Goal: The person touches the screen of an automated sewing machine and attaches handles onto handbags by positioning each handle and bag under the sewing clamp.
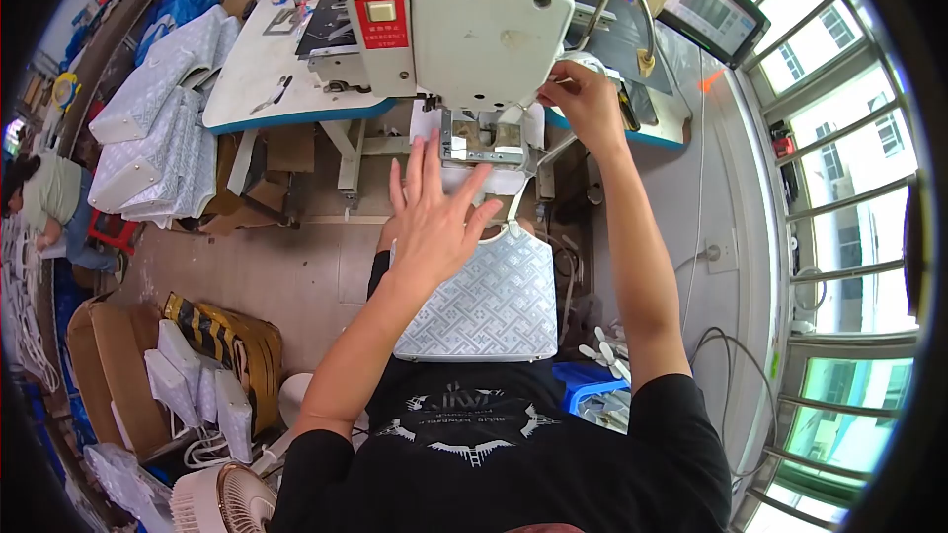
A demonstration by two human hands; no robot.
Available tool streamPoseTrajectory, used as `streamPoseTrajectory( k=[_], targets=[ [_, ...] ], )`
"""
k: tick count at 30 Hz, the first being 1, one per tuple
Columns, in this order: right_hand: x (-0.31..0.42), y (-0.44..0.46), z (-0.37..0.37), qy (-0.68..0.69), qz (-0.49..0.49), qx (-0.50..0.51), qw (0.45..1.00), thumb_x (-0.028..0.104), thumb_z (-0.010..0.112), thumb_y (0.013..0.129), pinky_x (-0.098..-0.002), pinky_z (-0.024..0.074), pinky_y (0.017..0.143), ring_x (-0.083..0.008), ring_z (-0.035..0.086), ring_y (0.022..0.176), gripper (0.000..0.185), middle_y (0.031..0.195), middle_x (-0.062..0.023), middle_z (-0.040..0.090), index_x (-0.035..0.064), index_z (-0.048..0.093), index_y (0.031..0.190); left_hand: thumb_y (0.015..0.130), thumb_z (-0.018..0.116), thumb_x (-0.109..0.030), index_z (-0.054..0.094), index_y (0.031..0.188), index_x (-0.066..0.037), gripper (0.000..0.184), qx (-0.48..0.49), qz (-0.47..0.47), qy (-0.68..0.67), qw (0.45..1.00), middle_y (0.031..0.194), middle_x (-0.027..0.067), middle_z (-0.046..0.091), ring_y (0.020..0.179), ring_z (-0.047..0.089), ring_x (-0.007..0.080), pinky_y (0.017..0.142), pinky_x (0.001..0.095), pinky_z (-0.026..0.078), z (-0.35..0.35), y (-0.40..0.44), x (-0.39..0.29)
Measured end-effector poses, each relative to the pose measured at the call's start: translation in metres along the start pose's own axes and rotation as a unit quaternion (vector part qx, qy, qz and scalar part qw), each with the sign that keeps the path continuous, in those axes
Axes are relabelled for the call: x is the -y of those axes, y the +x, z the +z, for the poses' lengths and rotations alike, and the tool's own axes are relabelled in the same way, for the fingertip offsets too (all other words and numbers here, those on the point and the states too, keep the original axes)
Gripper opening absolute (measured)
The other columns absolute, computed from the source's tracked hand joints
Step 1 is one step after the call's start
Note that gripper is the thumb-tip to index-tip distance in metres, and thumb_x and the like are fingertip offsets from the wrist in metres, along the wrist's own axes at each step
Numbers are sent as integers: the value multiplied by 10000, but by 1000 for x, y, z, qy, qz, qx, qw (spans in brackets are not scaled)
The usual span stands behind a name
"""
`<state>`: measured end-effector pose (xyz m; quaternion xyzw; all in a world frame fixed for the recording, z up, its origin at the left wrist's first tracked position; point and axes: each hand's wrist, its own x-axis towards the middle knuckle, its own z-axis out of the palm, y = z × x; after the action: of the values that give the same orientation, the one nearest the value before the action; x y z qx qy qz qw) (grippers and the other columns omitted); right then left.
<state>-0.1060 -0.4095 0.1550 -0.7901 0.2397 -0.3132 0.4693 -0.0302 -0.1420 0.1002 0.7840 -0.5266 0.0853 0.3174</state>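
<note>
A silver-white patterned handbag hangs below the sewing machine, against my lap, its strap running up toward the metal clamp plate. My left hand is in front of the bag's upper left part, fingers spread. Its fingertips reach the left and front edges of the clamp plate; whether they press on it I cannot tell. Up at the right side of the machine head, my right hand has thumb and fingers pinched together. What they hold, if anything, is too small to make out.
Thread snips lie on the white table at left. Stacked patterned bags stand beyond it. More bag pieces sit by a cardboard box at lower left, near a fan. Another person is at far left.
</note>
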Motion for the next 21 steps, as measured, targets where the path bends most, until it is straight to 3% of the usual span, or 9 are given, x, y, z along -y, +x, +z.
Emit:
streamPoseTrajectory(
  k=[1, 4, 8, 12, 14, 21],
  targets=[
    [-5, 4, 6, 1, -3, 3, 1000, 104, 757, 932, -318, 579, 706, -187, 752, 762, 194, 867, -133, 783, -4, 778, 1092, 1041, 589, -503, 712, 1358, -149, 491, 7, 1, -1, 1000, 1679, 308, 277, 1574, 214, 477, 1234, 681, 151, 3, 3, 1],
    [-20, 13, 18, -167, -121, 70, 976, 89, 771, 884, -380, 588, 718, -304, 743, 768, 209, 888, -171, 763, 28, 783, 1084, 1051, 562, -526, 707, 1375, -150, 516, 19, 0, 3, 1000, 1697, 324, 225, 1588, 166, 487, 1240, 686, 121, 4, 6, 2],
    [-16, 3, 39, -268, -230, 52, 934, 71, 782, 835, -439, 585, 732, -378, 713, 793, 229, 911, -188, 736, 53, 785, 1063, 1056, 559, -526, 707, 1368, -123, 531, 28, -4, 15, 1000, 1694, 342, 207, 1598, 137, 486, 1252, 666, 108, 5, 9, 0],
    [1, -11, 34, -181, -180, 62, 965, 69, 777, 830, -459, 582, 738, -380, 711, 819, 210, 925, -167, 732, 52, 783, 1040, 1045, 576, -520, 731, 1301, -113, 505, 12, -8, 25, 1000, 1676, 364, 231, 1588, 160, 501, 1239, 681, 143, 9, 15, -1],
    [6, -9, 32, -192, -184, 63, 962, 68, 776, 832, -458, 581, 737, -377, 713, 826, 206, 924, -165, 732, 54, 782, 1038, 1025, 610, -507, 763, 1203, -117, 455, -9, -2, 26, 1000, 1657, 375, 275, 1578, 196, 509, 1225, 694, 182, 13, 18, -2],
    [5, -8, 31, -232, -224, 74, 944, 42, 762, 843, -462, 574, 721, -377, 709, 817, 195, 900, -145, 725, 60, 775, 1037, 1024, 624, -464, 766, 1146, -97, 412, -7, 4, 60, 998, 1635, 385, 309, 1562, 223, 524, 1216, 696, 211, 22, 21, -3]
  ],
)
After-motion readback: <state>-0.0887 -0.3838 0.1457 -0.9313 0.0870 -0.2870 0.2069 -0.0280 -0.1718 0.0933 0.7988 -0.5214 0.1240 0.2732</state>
